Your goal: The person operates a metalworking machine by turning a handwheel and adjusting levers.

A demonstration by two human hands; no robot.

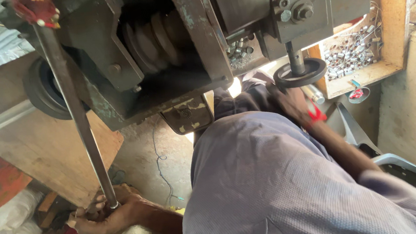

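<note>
While the long grey steel lever rod runs from the red-wrapped top at eleven o'clock down to seven o'clock, its lower end is gripped by the left hand, whose fingers are closed fully round the bar. The right hand is reached up at two o'clock towards the small black round handwheel under the dark green cast-iron machine body; whether it is closed on the wheel cannot be told, since only its back is seen just below the rim. A red thread band is worn at that wrist. For a clean stroke, the rod is best held low, as it is, and moved smoothly along its own arc without twisting. The sleeve of the grey woven shirt should be kept away from the grooved pulley at twelve o'clock. A wooden tray of small silvery metal parts sits well apart at one o'clock.
</note>
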